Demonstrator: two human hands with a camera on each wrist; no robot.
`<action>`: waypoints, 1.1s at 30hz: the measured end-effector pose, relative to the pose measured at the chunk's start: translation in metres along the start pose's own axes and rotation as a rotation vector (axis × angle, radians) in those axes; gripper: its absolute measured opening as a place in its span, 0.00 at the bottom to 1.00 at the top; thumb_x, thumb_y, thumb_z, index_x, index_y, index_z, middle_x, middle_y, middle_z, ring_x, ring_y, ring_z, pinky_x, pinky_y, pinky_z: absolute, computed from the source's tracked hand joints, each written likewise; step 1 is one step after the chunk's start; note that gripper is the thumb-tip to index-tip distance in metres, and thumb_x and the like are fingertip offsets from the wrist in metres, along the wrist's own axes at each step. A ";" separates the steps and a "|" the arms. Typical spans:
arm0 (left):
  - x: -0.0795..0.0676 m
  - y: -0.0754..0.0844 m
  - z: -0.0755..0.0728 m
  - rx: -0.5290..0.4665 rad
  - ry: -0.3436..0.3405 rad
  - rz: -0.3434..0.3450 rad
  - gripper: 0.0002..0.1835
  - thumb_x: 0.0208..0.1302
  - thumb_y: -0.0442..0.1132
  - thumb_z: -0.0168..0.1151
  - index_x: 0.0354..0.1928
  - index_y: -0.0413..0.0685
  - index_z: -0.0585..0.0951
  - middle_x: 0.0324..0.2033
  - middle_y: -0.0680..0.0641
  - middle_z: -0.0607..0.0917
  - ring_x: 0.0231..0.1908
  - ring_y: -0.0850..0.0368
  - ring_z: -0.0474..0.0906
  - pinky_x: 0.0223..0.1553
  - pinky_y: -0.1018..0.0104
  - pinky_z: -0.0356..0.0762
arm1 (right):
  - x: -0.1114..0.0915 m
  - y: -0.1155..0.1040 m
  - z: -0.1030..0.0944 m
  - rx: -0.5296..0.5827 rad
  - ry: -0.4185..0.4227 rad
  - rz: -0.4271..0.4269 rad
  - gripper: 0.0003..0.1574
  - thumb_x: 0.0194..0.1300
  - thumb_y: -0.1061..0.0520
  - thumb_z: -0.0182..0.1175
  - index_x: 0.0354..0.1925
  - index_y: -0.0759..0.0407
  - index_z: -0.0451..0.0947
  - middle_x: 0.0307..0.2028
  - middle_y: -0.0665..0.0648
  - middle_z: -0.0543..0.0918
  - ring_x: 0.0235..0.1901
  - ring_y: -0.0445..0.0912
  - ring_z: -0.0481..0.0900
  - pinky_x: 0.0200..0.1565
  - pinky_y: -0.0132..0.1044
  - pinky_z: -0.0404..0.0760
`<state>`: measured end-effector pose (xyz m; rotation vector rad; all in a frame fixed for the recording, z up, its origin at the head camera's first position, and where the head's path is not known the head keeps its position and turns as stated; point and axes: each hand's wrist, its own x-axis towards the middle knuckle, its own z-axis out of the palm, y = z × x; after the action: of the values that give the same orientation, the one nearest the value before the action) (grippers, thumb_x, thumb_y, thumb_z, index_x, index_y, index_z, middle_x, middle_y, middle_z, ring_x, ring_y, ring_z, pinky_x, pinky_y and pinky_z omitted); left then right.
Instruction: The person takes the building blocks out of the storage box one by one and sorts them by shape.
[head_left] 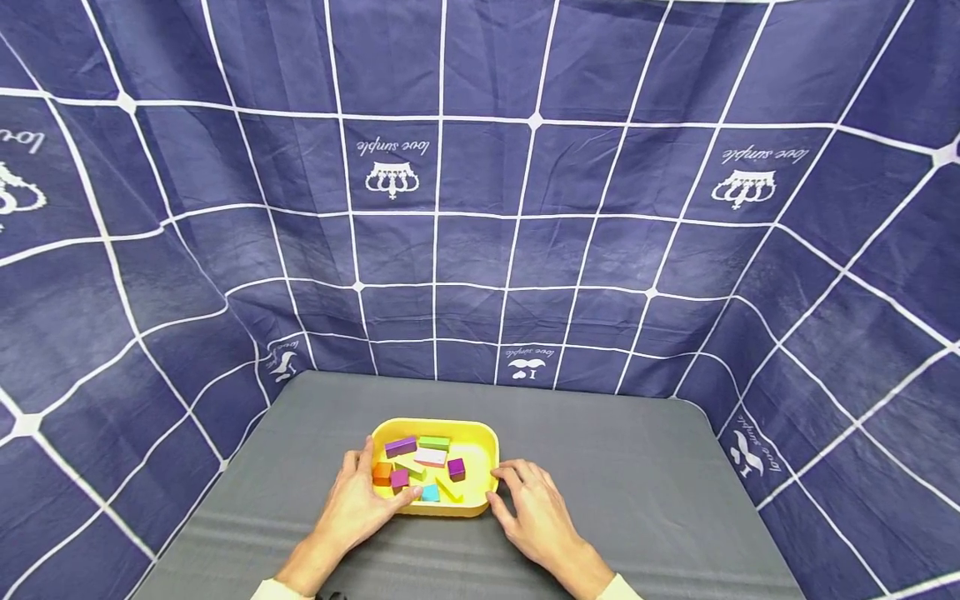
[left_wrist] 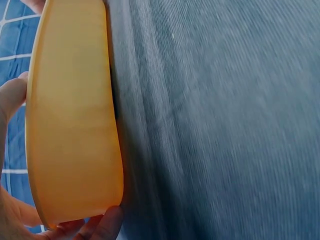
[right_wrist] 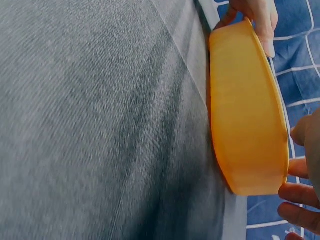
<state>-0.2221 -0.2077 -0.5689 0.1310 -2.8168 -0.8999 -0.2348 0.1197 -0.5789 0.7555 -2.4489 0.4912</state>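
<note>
A shallow yellow plastic bin (head_left: pixel 480 505) rests on the grey surface, holding several coloured blocks. Around its left end, my left hand (head_left: pixel 358 507) grips it, thumb over the front rim and fingers along the end wall. At the right end, my right hand (head_left: pixel 536 512) touches the rim with relaxed, spread fingertips (right_wrist: pixel 295 192). Inside lie a long purple block (head_left: pixel 401 447), a green block (head_left: pixel 433 442), a pink-and-white block (head_left: pixel 431 457), an orange block (head_left: pixel 382 474), a purple cube (head_left: pixel 456 469) and a blue block (head_left: pixel 430 493). The left thumb hides part of the front left corner.
The grey cloth-covered surface (head_left: pixel 637 467) extends around the bin, with soft folds toward the front. A blue curtain with white grid lines (head_left: pixel 480 250) hangs behind it and along both sides. A small dark object (head_left: pixel 335 596) shows at the bottom edge.
</note>
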 end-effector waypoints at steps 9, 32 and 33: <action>0.001 0.019 0.016 -0.002 -0.007 0.019 0.77 0.53 0.79 0.85 0.89 0.34 0.62 0.62 0.33 0.78 0.57 0.35 0.84 0.67 0.32 0.87 | -0.006 0.017 -0.009 -0.042 0.049 0.027 0.17 0.68 0.48 0.85 0.52 0.48 0.92 0.49 0.46 0.90 0.52 0.44 0.90 0.63 0.53 0.90; 0.026 -0.002 0.019 0.190 -0.073 0.154 0.76 0.65 0.88 0.65 0.96 0.42 0.51 0.87 0.36 0.72 0.82 0.31 0.74 0.76 0.22 0.72 | 0.006 0.029 -0.020 -0.047 -0.004 -0.014 0.13 0.65 0.50 0.85 0.46 0.46 0.94 0.49 0.46 0.90 0.51 0.46 0.89 0.59 0.53 0.90; 0.027 -0.003 0.020 0.183 -0.074 0.153 0.76 0.66 0.88 0.65 0.96 0.42 0.51 0.88 0.36 0.72 0.83 0.30 0.74 0.77 0.22 0.72 | 0.009 0.030 -0.022 -0.051 -0.013 -0.019 0.13 0.66 0.50 0.85 0.46 0.46 0.93 0.49 0.46 0.90 0.51 0.47 0.89 0.60 0.53 0.90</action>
<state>-0.2523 -0.2024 -0.5827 -0.0950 -2.9254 -0.6263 -0.2512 0.1495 -0.5618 0.7621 -2.4546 0.4158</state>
